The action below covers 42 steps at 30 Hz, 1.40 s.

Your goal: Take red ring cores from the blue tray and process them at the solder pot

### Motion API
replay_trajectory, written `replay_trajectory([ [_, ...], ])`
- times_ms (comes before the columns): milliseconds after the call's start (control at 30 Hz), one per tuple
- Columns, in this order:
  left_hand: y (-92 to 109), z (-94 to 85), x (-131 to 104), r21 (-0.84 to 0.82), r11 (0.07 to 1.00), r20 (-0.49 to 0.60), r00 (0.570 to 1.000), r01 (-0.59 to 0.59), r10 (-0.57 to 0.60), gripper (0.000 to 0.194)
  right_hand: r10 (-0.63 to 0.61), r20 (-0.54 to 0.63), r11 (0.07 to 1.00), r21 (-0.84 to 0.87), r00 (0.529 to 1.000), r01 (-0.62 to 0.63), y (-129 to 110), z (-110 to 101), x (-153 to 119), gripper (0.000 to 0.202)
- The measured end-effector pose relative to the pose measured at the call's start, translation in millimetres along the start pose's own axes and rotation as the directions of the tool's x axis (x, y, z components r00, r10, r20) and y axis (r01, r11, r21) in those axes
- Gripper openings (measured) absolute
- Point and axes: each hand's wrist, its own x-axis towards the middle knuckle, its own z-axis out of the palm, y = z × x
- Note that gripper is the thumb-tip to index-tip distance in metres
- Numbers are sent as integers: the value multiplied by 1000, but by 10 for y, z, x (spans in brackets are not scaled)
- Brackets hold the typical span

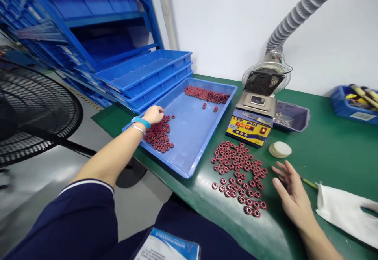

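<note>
My left hand point(154, 115) is over the near left part of a shallow blue tray point(189, 134), seen from the back with its fingers curled in. What they hold, if anything, is hidden. Right beside it lies a heap of small red and black toothed rings point(161, 140). Another batch of such rings point(206, 94) is packed along the tray's far end. On the green table, many loose rings point(236, 161) spread between the tray and my right hand point(291, 191). That hand is open, palm turned toward the rings, fingers apart and holding nothing.
A yellow-fronted heating device point(248, 128) with a fan point(264, 82) stands behind the loose rings. Nearby are a grey bin point(295, 116), a round white pad point(280, 149), a white glove point(345, 212) and a blue tool bin point(357, 110). Stacked blue trays point(153, 78) and a floor fan point(35, 110) are left.
</note>
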Motion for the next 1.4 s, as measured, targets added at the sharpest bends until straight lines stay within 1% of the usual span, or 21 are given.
replay_trajectory([
  [33, -126, 31, 90, 4, 1000, 26, 1000, 18, -18, 26, 0, -9, 1000, -6, 1000, 0, 7, 7, -1, 77],
  [100, -288, 114, 205, 6, 999, 64, 997, 36, -37, 26, -3, -26, 1000, -26, 1000, 2, 12, 19, -4, 77],
  [200, -387, 239, 321, -6, 999, 93, 995, 37, -36, 27, -13, -52, 998, -67, 999, 10, -4, 28, -8, 79],
  [300, -435, 309, 443, -36, 999, 117, 993, 26, -21, 29, -11, -66, 995, -100, 998, 4, -31, 32, -11, 81],
  [500, -593, 278, 607, -122, 992, 156, 987, -7, 26, 46, 27, -106, 998, -60, 994, -34, -64, 30, -18, 82],
  [633, -672, 260, 582, -129, 991, 257, 964, -34, 66, 54, 67, -179, 998, 0, 982, -68, -122, 29, -8, 81],
  [733, -693, 244, 528, -121, 991, 356, 929, -63, 103, 57, 1, -254, 1000, -6, 967, -3, -288, 87, 0, 75],
  [800, -710, 203, 496, -111, 990, 409, 904, -86, 124, 63, -104, -244, 995, -22, 964, 101, -501, 178, 22, 69],
  [833, -720, 174, 484, -100, 990, 434, 891, -96, 130, 68, -172, -205, 985, -38, 964, 168, -640, 244, 47, 67],
  [867, -731, 142, 474, -85, 991, 461, 878, -106, 133, 73, -245, -145, 969, -59, 959, 239, -796, 323, 86, 64],
  [900, -741, 110, 467, -64, 991, 488, 863, -115, 132, 79, -335, -72, 941, -83, 939, 329, -962, 416, 143, 63],
  [933, -747, 81, 463, -38, 992, 515, 848, -124, 126, 85, -394, 56, 908, -132, 917, 398, -1134, 525, 219, 62],
  [967, -747, 57, 461, -10, 991, 539, 834, -134, 119, 90, -451, 160, 866, -158, 878, 474, -1302, 651, 313, 62],
  [1033, -730, 29, 460, 47, 986, 570, 815, -160, 105, 97, -503, 354, 817, -105, 789, 567, -1604, 952, 544, 61],
  [1067, -714, 25, 461, 70, 982, 576, 811, -174, 103, 98, -475, 454, 820, -83, 754, 567, -1731, 1127, 670, 63],
  [1100, -696, 25, 461, 88, 978, 580, 808, -187, 103, 98, -401, 564, 837, -95, 722, 539, -1839, 1317, 796, 68],
  [1167, -664, 35, 465, 102, 973, 586, 803, -209, 111, 95, -173, 721, 867, -211, 671, 450, -2003, 1726, 1023, 87],
  [1233, -648, 53, 474, 89, 971, 595, 793, -222, 127, 91, 23, 766, 857, -346, 643, 382, -2109, 2147, 1194, 113],
  [1267, -647, 64, 482, 76, 971, 600, 788, -227, 137, 89, 102, 762, 856, -395, 639, 334, -2144, 2349, 1257, 124],
  [1333, -655, 95, 506, 42, 972, 608, 778, -231, 158, 87, 186, 747, 862, -436, 639, 259, -2185, 2709, 1352, 137],
  [1400, -664, 140, 537, 6, 973, 615, 768, -229, 177, 86, 209, 714, 866, -452, 669, 212, -2194, 2982, 1428, 143],
])
